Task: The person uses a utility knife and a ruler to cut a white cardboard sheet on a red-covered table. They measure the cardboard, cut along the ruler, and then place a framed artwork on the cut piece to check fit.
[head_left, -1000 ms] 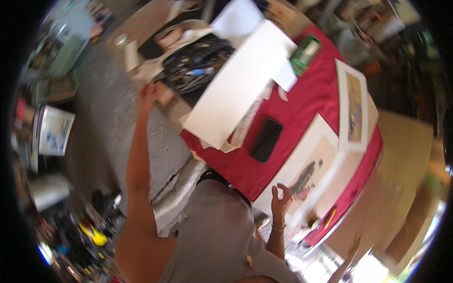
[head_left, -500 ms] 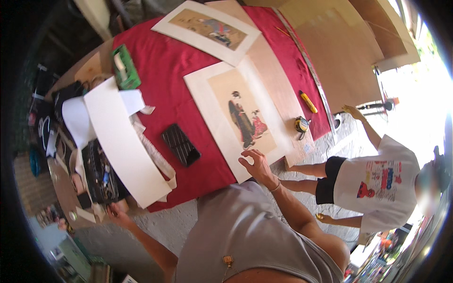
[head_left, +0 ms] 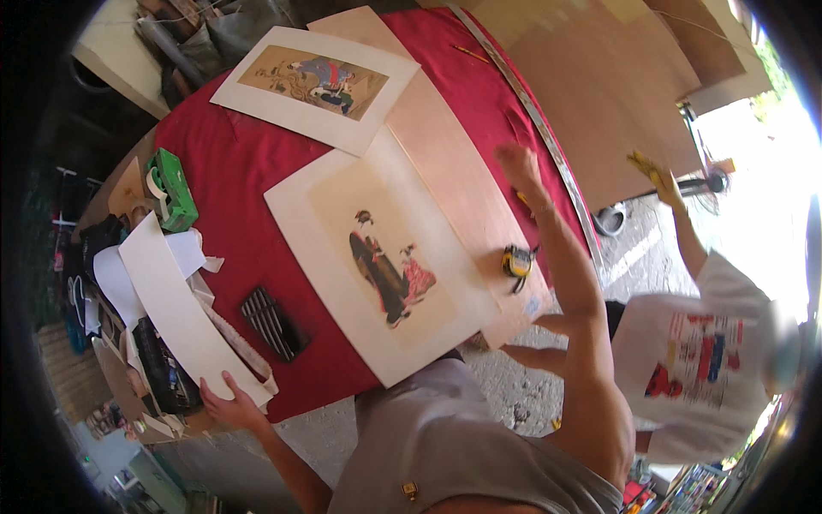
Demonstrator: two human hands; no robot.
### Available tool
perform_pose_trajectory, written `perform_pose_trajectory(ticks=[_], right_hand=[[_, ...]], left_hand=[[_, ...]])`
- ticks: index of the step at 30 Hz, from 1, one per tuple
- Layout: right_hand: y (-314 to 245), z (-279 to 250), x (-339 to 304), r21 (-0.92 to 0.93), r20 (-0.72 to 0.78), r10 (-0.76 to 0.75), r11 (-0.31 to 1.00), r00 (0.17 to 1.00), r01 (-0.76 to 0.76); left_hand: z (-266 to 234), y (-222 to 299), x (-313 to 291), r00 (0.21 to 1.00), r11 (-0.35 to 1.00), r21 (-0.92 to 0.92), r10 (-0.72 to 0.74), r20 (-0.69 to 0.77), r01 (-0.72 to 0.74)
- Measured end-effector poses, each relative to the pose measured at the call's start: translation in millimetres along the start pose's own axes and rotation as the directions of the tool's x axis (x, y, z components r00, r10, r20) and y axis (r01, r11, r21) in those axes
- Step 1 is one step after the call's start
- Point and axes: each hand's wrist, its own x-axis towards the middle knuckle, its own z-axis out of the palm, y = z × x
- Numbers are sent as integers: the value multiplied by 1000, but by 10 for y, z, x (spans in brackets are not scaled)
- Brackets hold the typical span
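Observation:
My left hand (head_left: 229, 404) rests at the lower end of a long white board strip (head_left: 181, 295), fingers apart and lying on its edge. My right hand (head_left: 520, 168) is stretched over the far right of the red cloth, blurred by motion. Under its wrist shows a bit of a yellow utility knife (head_left: 524, 200). Between my arms lies a matted print (head_left: 295, 201) of two robed figures, partly on a thin wooden board (head_left: 445, 158). A second matted print (head_left: 317, 86) lies above it, its corner meeting the first.
A tape measure (head_left: 516, 262) sits on the wooden board. A long metal ruler (head_left: 548, 133) runs along the cloth's right edge, near a pencil (head_left: 470, 54). At left are a striped dark pouch (head_left: 272, 323) and a green tape dispenser (head_left: 174, 190). A person (head_left: 711, 360) wearing yellow gloves stands at right.
My right hand has reached away from the lower print to the yellow knife. My left hand has moved up onto the white strip. The view has shifted; the other person's upper glove is raised.

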Motion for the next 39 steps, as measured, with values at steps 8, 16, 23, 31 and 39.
perform_pose_trajectory(ticks=[8,16,23,31,39], right_hand=[[777,731,2415,-269,-45,-45,963,998,31],[640,1110,3201,-375,-5,-262,895,965,241],[661,1089,3117,-381,-62,-336,878,940,289],[38,853,1134,903,210,-218,417,953,-103],[-199,1002,472,802,109,-108,597,988,-24]], left_hand=[[211,1418,-1208,954,960,-281,93,285,-10],[405,1572,-1567,930,875,-347,-254,264,337],[648,1433,-1520,971,908,-344,-217,101,239],[628,1438,-1545,980,902,-385,-195,38,195],[660,1420,-1531,985,910,-377,-165,52,172]])
